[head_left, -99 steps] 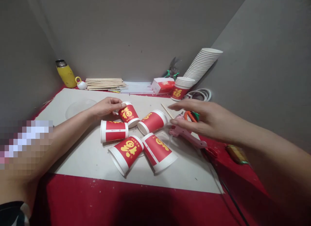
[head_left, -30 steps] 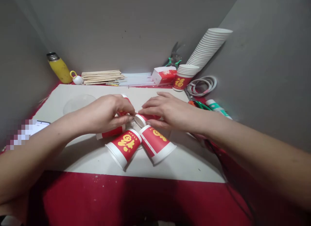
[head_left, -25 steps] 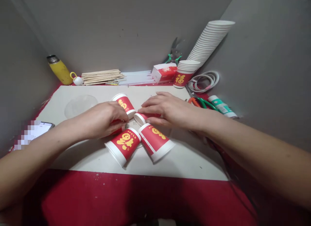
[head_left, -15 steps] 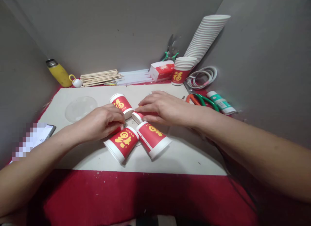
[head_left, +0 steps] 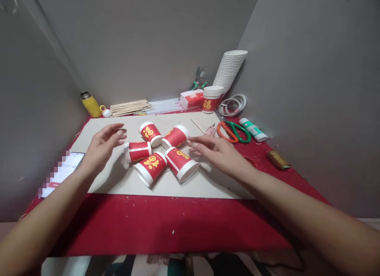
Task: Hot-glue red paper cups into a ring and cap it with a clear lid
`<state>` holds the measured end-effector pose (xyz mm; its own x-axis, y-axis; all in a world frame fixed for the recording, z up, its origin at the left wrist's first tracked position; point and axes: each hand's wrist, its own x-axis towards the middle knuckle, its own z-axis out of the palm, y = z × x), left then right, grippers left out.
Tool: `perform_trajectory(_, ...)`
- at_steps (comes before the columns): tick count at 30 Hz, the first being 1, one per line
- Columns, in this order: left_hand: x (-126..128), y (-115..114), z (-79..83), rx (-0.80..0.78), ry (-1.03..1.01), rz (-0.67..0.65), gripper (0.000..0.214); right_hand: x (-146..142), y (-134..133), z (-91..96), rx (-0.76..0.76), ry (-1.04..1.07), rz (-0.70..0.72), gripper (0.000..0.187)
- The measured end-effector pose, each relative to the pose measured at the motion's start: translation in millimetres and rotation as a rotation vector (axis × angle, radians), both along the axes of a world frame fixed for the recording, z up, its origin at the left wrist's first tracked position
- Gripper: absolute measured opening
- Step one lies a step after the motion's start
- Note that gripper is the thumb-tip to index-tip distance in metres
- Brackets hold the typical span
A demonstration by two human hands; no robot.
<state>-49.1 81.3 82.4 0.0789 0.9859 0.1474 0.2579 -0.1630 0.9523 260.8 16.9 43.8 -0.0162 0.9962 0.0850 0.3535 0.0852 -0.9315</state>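
- Red paper cups, five of them, lie on their sides between the two hands. Their small ends meet in the middle and their rims point outward like a fan.
- Just left of them the left hand hovers open, fingers loosely spread and a little curled. It holds nothing and seems not to touch a cup.
- Just right of them the right hand is low and empty, fingers stretched out and close together. I cannot tell if the fingertips touch a cup.
- Under the hands is a white board on a red cloth. Beyond the right hand lie scissors, and outside the left wrist a phone.
- I think such cups roll easily, so it is better to push each one gently from its rim, keeping the bottoms tight together.
- Half a second ago both hands covered the middle cups. Now they are drawn apart and all five cups show.
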Motion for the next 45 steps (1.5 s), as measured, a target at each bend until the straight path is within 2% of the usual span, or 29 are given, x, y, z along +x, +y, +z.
perform_trajectory(3, -12.1, -7.5, -10.0, -0.282, -0.261, 0.138, 0.036, -7.9, -8.5, -3.5, -0.272, 0.313, -0.03, 0.023)
perform_trajectory(7, -22.9, -25.4, -18.2, -0.379, -0.365, 0.262, 0.032, -16.8, -9.8, 0.2, -0.42, 0.484, -0.063, 0.01)
perform_trajectory(12, -23.3, -47.8, -25.9, -0.586, -0.498, 0.195, 0.027, -24.2, 5.2, -4.3, -0.513, 0.564, -0.101, 0.003)
perform_trajectory(17, -16.4, -51.7, -29.9, -0.625, -0.589, 0.168, 0.019, -31.7, 14.8, -5.5, -0.568, 0.648, -0.132, 0.002)
perform_trajectory(23, -20.6, -46.9, -32.4, -0.614, -0.614, 0.148, 0.014, -38.5, 13.5, -13.3, -0.635, 0.727, -0.099, 0.007)
perform_trajectory(26, -23.4, -45.4, -34.7, -0.614, -0.621, 0.134, 0.015, -47.5, 14.6, -21.5, -0.647, 0.784, -0.052, 0.002)
perform_trajectory(29, -24.5, -44.5, -36.4, -0.618, -0.625, 0.122, 0.017, -59.1, 16.6, -28.6, -0.639, 0.831, -0.01, 0.007)
perform_trajectory(38, -27.4, -44.0, -41.3, -0.601, -0.672, 0.094, 0.019, -74.3, 24.5, -44.7, -0.502, 0.885, -0.023, 0.014)
perform_trajectory(41, -26.1, -44.2, -43.9, -0.587, -0.733, 0.085, 0.016, -74.7, 20.4, -45.5, -0.43, 0.91, -0.038, 0.015)
perform_trajectory(45, -20.8, -47.6, -45.0, -0.591, -0.785, 0.112, 0.017, -74.0, 8.8, -37.7, -0.372, 0.934, -0.036, 0.019)
